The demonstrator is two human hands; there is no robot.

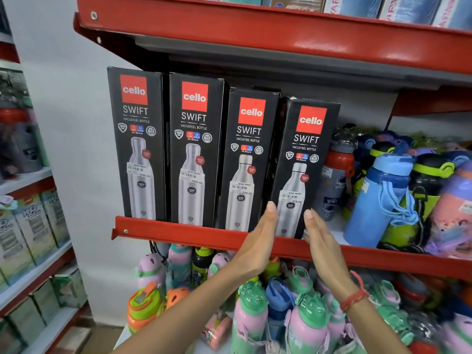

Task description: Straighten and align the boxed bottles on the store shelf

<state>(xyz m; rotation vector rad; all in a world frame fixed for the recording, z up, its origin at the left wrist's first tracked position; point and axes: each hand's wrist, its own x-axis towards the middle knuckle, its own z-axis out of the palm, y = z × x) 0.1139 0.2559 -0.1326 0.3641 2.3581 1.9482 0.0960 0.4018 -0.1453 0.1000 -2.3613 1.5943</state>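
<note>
**On the middle shelf: four boxed bottles, hands at the rightmost**

On the red shelf (178, 232), behind its low front lip: four tall black boxes in a row, faces forward. From the left: first box (139, 144), second box (195, 152), third box (246, 162), fourth box (304, 169). Fourth tilted, top leaning right, not square with its neighbours.

Handling, as judged: stiff cardboard, smooth printed faces, likely a steel bottle inside, so fairly heavy and bottom-steady but tall enough to tip. Probably best squeezed low on both side faces and slid or turned, not pushed at the top. Corners liable to dent.

Left hand (258, 241) flat, fingers together, fingertips at the lower left edge of the fourth box, apparently touching. Right hand (323, 241) flat too, fingers together, just beside the lower right edge; contact not certain. Nothing pinched; palms facing each other, bracketing the base.

Around: loose blue bottle (378, 200) and red-capped bottle (337, 175) crowded just right of the fourth box, little room to shift rightward. Upper shelf (255, 34) close over the taller boxes, so lifting limited. Front lip blocks pulling straight out. Below, many pink-and-green bottles (304, 325) under the forearms.
</note>
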